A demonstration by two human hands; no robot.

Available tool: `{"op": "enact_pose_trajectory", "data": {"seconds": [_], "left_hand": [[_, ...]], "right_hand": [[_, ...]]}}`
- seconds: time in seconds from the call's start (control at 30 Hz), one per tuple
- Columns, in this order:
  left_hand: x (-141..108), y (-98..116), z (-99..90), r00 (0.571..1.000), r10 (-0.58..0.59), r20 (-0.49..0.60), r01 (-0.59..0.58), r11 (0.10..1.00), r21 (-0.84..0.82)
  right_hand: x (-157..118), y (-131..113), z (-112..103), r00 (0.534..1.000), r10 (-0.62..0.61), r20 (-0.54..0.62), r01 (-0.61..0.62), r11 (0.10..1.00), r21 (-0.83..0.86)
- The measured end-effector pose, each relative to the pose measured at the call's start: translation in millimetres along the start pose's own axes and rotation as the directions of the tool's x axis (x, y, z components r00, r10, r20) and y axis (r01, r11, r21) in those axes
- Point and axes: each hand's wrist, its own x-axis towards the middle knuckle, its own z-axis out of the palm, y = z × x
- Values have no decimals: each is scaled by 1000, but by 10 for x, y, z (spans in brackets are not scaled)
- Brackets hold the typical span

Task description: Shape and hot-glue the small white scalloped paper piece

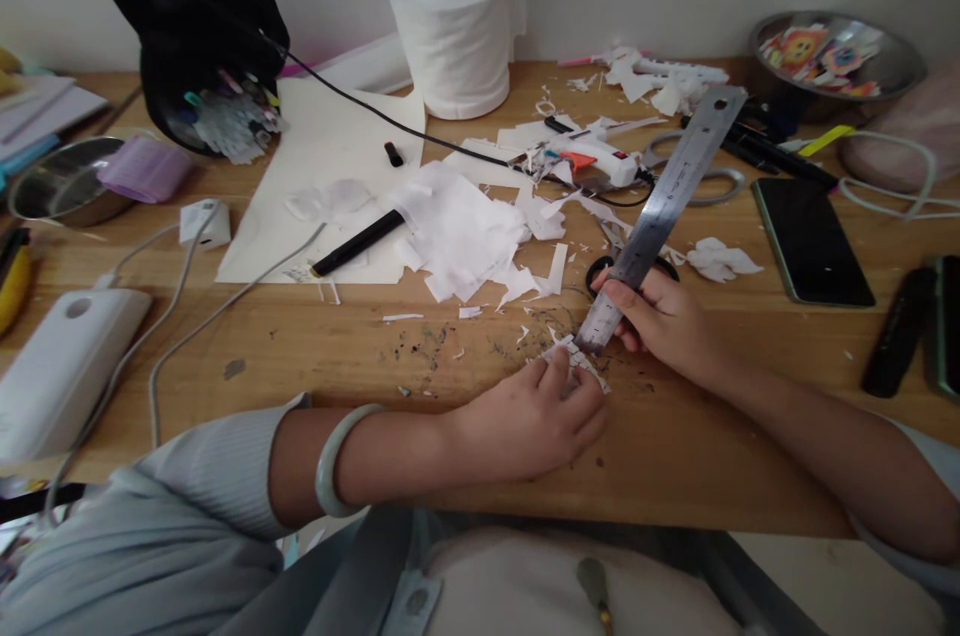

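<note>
In my right hand (660,316) is a steel ruler (667,201), gripped near its lower end and slanting up to the right. Its low end comes down close to a small piece of white paper with dark lines (589,371). My left hand (544,411) presses that paper on the table with bent fingers, which cover part of it. Behind the ruler lie scissors with black handles (598,271), partly hidden by it and my right hand. A heap of torn white paper (465,231) lies just beyond my hands.
A white glue gun (611,161) with its cord lies among scraps. Behind stands a tissue roll (454,36). To the right are a phone (814,241) and a metal bowl of cutouts (836,66); to the left, a white power bank (71,371) with cables and a black marker (358,244).
</note>
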Motion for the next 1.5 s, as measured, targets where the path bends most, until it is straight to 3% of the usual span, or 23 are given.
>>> {"op": "enact_pose_trajectory", "data": {"seconds": [0.4, 0.63, 1.03, 1.2, 1.4, 1.5], "left_hand": [[-10, 23, -6, 1000, -14, 6, 14, 1000, 0], [-11, 20, 3, 1000, -18, -22, 18, 1000, 8], [-5, 14, 1, 1000, -7, -18, 7, 1000, 6], [-13, 33, -1, 1000, -4, -4, 4, 1000, 22], [-20, 47, 1, 1000, -18, -22, 19, 999, 32], [-20, 46, 0, 1000, -14, -19, 14, 999, 34]], "right_hand": [[-46, -50, 8, 1000, -5, 4, 6, 992, -129], [-26, -44, 11, 999, -21, -41, 19, 999, -39], [-29, -13, 10, 999, -49, 21, 50, 994, -95], [-82, 11, -10, 985, -158, 73, 169, 966, -197], [-146, -53, -23, 930, -328, 167, 366, 873, -321], [-155, -73, -18, 919, -357, 168, 394, 853, -341]]}}
